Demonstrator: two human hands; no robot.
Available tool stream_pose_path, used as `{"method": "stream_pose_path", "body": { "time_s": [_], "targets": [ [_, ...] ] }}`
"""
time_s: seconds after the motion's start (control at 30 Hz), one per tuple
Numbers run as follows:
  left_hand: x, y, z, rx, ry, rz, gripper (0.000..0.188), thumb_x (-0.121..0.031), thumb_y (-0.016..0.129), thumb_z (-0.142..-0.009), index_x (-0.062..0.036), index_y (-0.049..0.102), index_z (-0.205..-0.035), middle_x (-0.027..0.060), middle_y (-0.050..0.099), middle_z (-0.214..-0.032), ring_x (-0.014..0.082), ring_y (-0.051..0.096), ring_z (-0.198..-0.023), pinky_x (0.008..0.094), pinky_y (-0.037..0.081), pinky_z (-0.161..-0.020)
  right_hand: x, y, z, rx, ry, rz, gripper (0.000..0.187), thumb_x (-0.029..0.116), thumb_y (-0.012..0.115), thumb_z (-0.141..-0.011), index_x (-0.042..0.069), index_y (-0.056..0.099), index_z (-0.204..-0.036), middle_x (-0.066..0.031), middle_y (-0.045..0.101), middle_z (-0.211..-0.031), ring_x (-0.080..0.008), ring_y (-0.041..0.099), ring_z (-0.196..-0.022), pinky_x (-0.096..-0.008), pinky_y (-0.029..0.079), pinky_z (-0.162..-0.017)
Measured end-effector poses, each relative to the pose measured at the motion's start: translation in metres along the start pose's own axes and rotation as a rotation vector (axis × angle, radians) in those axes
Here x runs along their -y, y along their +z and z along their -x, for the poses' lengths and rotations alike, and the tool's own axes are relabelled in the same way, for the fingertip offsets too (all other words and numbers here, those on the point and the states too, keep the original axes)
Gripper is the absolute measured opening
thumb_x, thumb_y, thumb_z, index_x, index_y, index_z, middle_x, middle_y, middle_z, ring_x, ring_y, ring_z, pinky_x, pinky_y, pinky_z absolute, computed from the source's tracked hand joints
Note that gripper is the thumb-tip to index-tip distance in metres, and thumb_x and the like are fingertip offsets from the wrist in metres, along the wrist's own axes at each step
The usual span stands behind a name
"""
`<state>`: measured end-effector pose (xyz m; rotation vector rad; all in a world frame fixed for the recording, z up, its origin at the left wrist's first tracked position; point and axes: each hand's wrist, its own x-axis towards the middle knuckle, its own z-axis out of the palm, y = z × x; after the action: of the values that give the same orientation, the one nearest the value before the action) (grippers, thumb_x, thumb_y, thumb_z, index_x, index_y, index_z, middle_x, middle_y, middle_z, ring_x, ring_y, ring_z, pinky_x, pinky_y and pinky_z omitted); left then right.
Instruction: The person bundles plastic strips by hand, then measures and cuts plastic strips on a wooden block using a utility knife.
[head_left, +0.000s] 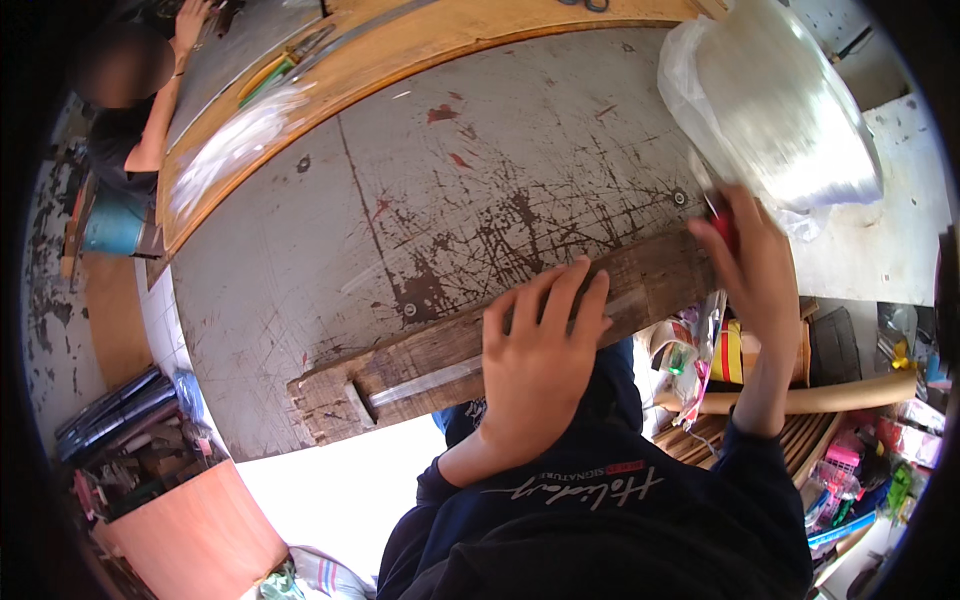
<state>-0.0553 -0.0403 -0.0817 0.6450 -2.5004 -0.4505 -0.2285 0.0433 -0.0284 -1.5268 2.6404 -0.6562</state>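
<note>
A dark, worn wooden plank (pixel 650 275) lies along the near edge of the scratched grey tabletop (pixel 270 290). On it runs a narrow pale strip (pixel 425 382), its left end at a small upright metal piece (pixel 360 403). My left hand (pixel 540 350) rests on the plank and strip with fingers spread, covering part of the strip. At the plank's right end, my right hand (pixel 757 262) is closed round a red-handled knife (pixel 722 225). Its pale, blurred tip points away from me, beside a large roll of clear plastic film (pixel 785 105).
A wooden ledge (pixel 420 45) borders the far side, with a bundle of clear strips (pixel 235 145) and green-handled tools (pixel 268 78). Another person (pixel 140 130) is at the far left. Cluttered shelves with a cardboard tube (pixel 800 395) stand at lower right; a wooden board (pixel 195 530) is at lower left.
</note>
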Motion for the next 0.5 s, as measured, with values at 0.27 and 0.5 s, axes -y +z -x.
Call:
{"method": "stream_pose_path", "body": {
  "time_s": [0.27,0.5],
  "targets": [
    [0.015,-0.008,-0.002,-0.061,0.138,-0.015,0.016,-0.009,0.062,-0.070,-0.0051,0.057,-0.085,0.0030,0.059,-0.090,0.0198,0.056,-0.081,0.0307,0.043,-0.069,-0.025,0.054,-0.098,0.403,-0.263,0.344,0.033,0.017,0.060,-0.076,0.003,0.043,-0.100,-0.0182,0.051,-0.093,-0.0375,0.053,-0.084,-0.0418,0.043,-0.070],
    [0.046,-0.071,0.023,-0.639,0.113,1.078,0.013,-0.003,0.046,-0.085,-0.0013,0.046,-0.098,0.0081,0.052,-0.079,0.0102,0.050,-0.060,0.0202,0.041,-0.045,-0.012,0.074,-0.102,0.130,-0.579,0.256,0.034,0.010,0.062,-0.072,0.003,0.045,-0.099,-0.0150,0.049,-0.097,-0.0332,0.051,-0.090,-0.0396,0.044,-0.074]
  ]
}}
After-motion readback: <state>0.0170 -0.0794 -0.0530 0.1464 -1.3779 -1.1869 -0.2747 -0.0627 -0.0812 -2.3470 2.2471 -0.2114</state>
